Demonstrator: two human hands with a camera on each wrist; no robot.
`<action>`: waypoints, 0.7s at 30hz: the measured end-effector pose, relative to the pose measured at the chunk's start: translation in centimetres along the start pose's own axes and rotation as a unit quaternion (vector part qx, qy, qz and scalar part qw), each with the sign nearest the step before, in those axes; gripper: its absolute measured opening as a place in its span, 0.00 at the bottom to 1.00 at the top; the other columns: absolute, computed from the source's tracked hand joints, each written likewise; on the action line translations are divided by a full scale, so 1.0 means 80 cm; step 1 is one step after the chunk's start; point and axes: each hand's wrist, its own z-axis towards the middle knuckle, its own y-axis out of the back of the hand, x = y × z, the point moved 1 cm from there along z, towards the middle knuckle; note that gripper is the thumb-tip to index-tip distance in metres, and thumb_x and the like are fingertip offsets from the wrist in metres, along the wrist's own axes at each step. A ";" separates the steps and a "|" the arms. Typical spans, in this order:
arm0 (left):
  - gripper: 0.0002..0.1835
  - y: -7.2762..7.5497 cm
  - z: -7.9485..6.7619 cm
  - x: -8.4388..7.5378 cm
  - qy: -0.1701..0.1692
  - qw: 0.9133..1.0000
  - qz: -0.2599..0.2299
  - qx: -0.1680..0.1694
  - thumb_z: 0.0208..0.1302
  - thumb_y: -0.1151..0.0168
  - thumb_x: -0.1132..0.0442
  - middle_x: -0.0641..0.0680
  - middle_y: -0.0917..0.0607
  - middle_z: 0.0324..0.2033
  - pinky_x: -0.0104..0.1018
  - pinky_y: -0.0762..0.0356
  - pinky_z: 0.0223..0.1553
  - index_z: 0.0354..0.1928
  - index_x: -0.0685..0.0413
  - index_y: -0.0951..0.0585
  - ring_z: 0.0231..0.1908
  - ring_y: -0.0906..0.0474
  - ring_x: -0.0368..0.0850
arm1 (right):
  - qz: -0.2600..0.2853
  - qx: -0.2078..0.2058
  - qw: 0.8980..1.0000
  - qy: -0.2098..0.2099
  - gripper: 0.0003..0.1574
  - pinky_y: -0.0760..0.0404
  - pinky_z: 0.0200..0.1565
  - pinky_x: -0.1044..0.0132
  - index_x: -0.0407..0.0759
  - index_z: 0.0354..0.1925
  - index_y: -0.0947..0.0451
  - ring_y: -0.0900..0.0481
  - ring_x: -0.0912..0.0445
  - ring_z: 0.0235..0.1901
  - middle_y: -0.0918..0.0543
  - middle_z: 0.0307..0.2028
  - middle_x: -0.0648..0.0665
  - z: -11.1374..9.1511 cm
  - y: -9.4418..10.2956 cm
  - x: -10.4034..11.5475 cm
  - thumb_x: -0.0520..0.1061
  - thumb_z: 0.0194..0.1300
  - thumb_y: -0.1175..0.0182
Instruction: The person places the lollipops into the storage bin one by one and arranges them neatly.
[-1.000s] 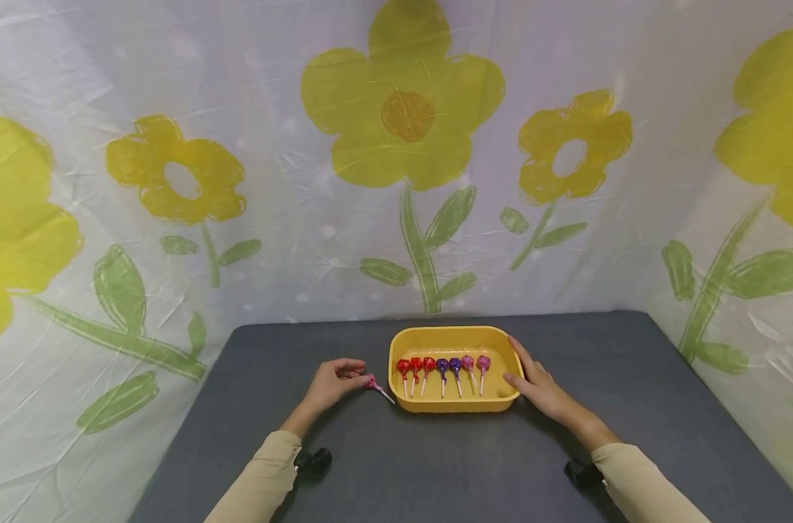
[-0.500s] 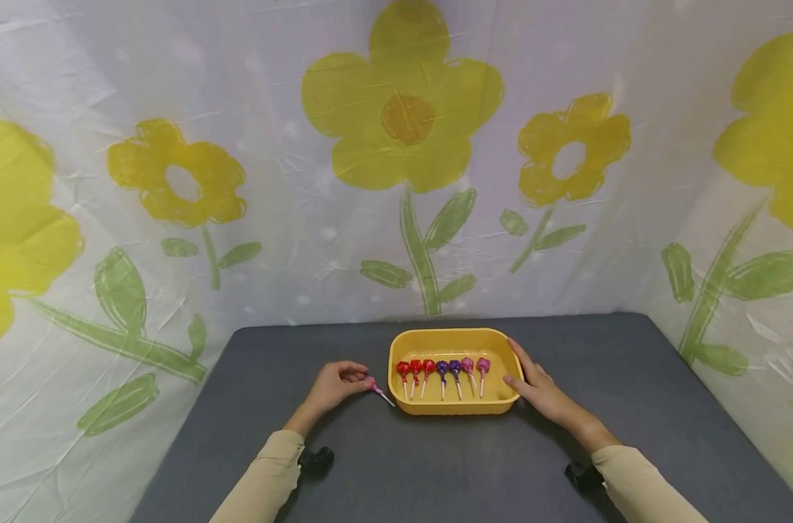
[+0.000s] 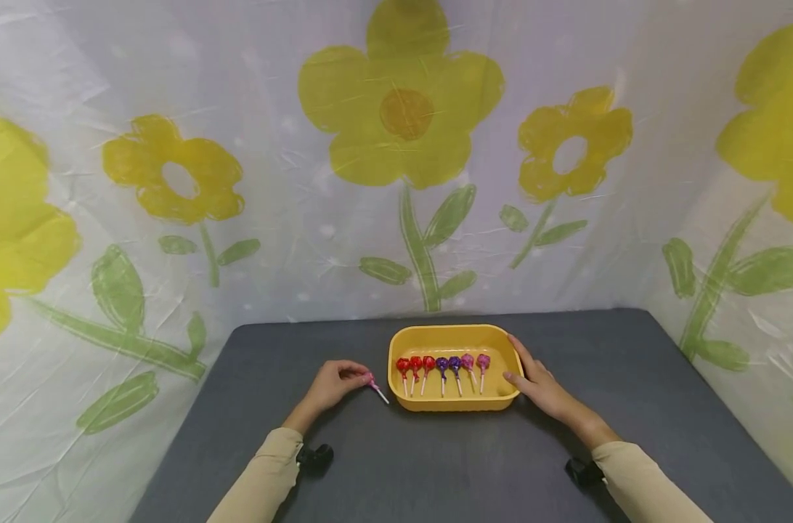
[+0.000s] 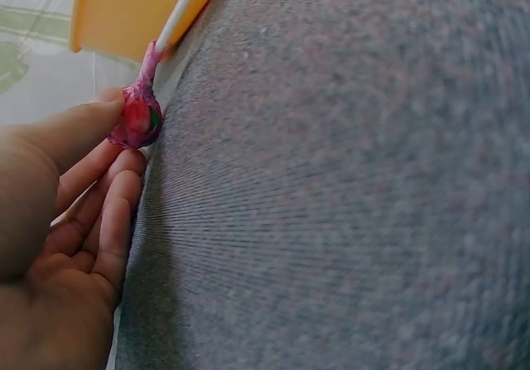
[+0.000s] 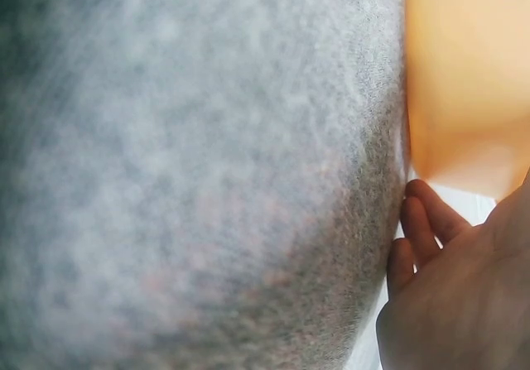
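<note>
In the head view a yellow tray [image 3: 455, 405] lies on the dark table, holding a row of lollipops with their sticks toward me. From left to right come three red lollipops [image 3: 416, 363], two purple lollipops [image 3: 454, 364] and two pink lollipops [image 3: 484, 361]. Left of the tray, my left hand [image 3: 331, 385] pinches a pink lollipop [image 4: 139, 120] by its wrapped head between thumb and fingers. Its white stick points toward the front right. My right hand [image 3: 545, 392] grips the tray's right end, thumb over the rim and fingers along the outside, partly hidden.
The dark grey table [image 3: 436, 465] has rounded far corners. Behind it hangs a pale curtain [image 3: 292, 240] printed with yellow flowers. A black wrist camera [image 3: 315, 457] sits on the left wrist and another wrist camera [image 3: 582, 472] on the right.
The stick of the pink lollipop in my left hand has shifted slightly left, away from the tray. My right hand and the tray stay in place.
</note>
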 end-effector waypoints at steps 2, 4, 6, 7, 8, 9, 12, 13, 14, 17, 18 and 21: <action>0.12 0.002 0.000 0.000 0.004 1.000 -0.004 0.003 0.60 0.29 0.59 0.59 0.09 0.36 0.25 0.20 0.35 0.41 0.60 0.12 0.32 0.15 0.36 | 0.005 0.001 1.000 -0.004 0.48 0.45 0.61 0.29 0.59 0.80 0.63 0.38 0.34 0.65 0.44 0.76 0.33 0.001 0.000 0.000 0.58 0.74 0.48; 0.12 0.003 0.000 0.001 0.004 1.000 -0.004 0.006 0.61 0.30 0.59 0.58 0.09 0.37 0.25 0.20 0.36 0.42 0.59 0.12 0.33 0.15 0.36 | 0.006 0.003 1.000 -0.003 0.48 0.45 0.60 0.29 0.58 0.80 0.63 0.38 0.34 0.65 0.44 0.76 0.33 0.001 0.000 0.000 0.58 0.74 0.48; 0.12 0.005 0.000 0.004 0.000 1.000 -0.010 0.007 0.62 0.30 0.59 0.59 0.09 0.38 0.25 0.20 0.37 0.43 0.59 0.13 0.34 0.14 0.38 | 0.010 0.003 1.000 -0.005 0.48 0.46 0.61 0.29 0.57 0.80 0.63 0.40 0.33 0.66 0.45 0.76 0.33 0.001 0.001 0.000 0.58 0.74 0.48; 0.12 0.006 0.000 0.005 -0.001 1.000 -0.014 0.009 0.62 0.30 0.59 0.58 0.09 0.38 0.25 0.20 0.37 0.43 0.58 0.13 0.35 0.14 0.39 | 0.012 0.004 1.000 -0.006 0.48 0.47 0.61 0.29 0.57 0.80 0.63 0.40 0.33 0.66 0.45 0.76 0.33 0.000 0.001 0.000 0.57 0.74 0.48; 0.12 0.007 0.001 0.006 -0.004 1.000 -0.020 0.011 0.62 0.31 0.59 0.59 0.09 0.39 0.25 0.20 0.38 0.44 0.59 0.13 0.36 0.14 0.41 | 0.010 0.004 1.000 -0.006 0.48 0.47 0.61 0.28 0.57 0.80 0.63 0.40 0.32 0.66 0.45 0.76 0.32 0.000 0.000 0.000 0.57 0.74 0.48; 0.13 0.009 0.001 0.006 -0.008 1.000 -0.026 0.013 0.62 0.31 0.59 0.60 0.10 0.39 0.26 0.20 0.38 0.44 0.59 0.13 0.36 0.13 0.43 | 0.009 0.004 1.000 -0.007 0.48 0.47 0.61 0.28 0.57 0.80 0.63 0.40 0.32 0.66 0.45 0.76 0.32 0.000 0.000 0.000 0.57 0.74 0.48; 0.14 0.016 0.002 0.005 -0.006 0.999 -0.051 0.011 0.63 0.31 0.60 0.61 0.10 0.40 0.27 0.19 0.38 0.46 0.62 0.14 0.38 0.12 0.46 | 0.009 0.003 1.000 -0.005 0.48 0.46 0.61 0.29 0.57 0.80 0.63 0.40 0.33 0.66 0.46 0.77 0.33 0.000 0.000 0.000 0.58 0.74 0.48; 0.15 0.019 0.002 0.004 -0.001 0.998 -0.059 0.008 0.63 0.31 0.59 0.62 0.10 0.41 0.27 0.18 0.38 0.46 0.62 0.14 0.39 0.12 0.45 | 0.009 0.002 1.000 -0.004 0.48 0.46 0.61 0.29 0.58 0.80 0.63 0.40 0.33 0.66 0.46 0.77 0.33 0.000 0.000 0.001 0.58 0.74 0.48; 0.15 0.022 0.003 0.003 0.002 0.998 -0.066 0.004 0.63 0.31 0.60 0.62 0.10 0.41 0.28 0.18 0.39 0.47 0.63 0.15 0.39 0.12 0.44 | 0.009 0.002 1.000 -0.002 0.48 0.46 0.61 0.28 0.57 0.80 0.63 0.40 0.33 0.66 0.46 0.77 0.32 0.000 0.001 0.001 0.58 0.74 0.49; 0.16 0.030 0.007 -0.002 0.013 0.997 -0.080 -0.006 0.62 0.31 0.60 0.62 0.10 0.42 0.28 0.17 0.40 0.48 0.64 0.15 0.38 0.12 0.37 | 0.010 0.000 1.000 0.001 0.48 0.46 0.60 0.28 0.55 0.80 0.62 0.41 0.32 0.66 0.46 0.76 0.32 -0.001 0.002 0.002 0.58 0.74 0.48; 0.17 0.033 0.007 -0.004 0.017 0.997 -0.081 -0.010 0.62 0.30 0.59 0.62 0.10 0.42 0.28 0.17 0.40 0.48 0.62 0.15 0.38 0.13 0.35 | 0.009 0.001 1.000 0.001 0.48 0.46 0.60 0.28 0.55 0.80 0.62 0.41 0.32 0.66 0.46 0.76 0.32 -0.001 0.002 0.003 0.58 0.75 0.49; 0.17 0.039 0.010 -0.011 0.015 0.996 -0.085 -0.018 0.61 0.30 0.59 0.61 0.10 0.43 0.27 0.17 0.42 0.50 0.60 0.15 0.39 0.13 0.33 | 0.008 0.004 1.000 -0.001 0.48 0.45 0.61 0.28 0.55 0.80 0.62 0.39 0.33 0.65 0.45 0.76 0.32 -0.002 0.002 0.003 0.58 0.74 0.49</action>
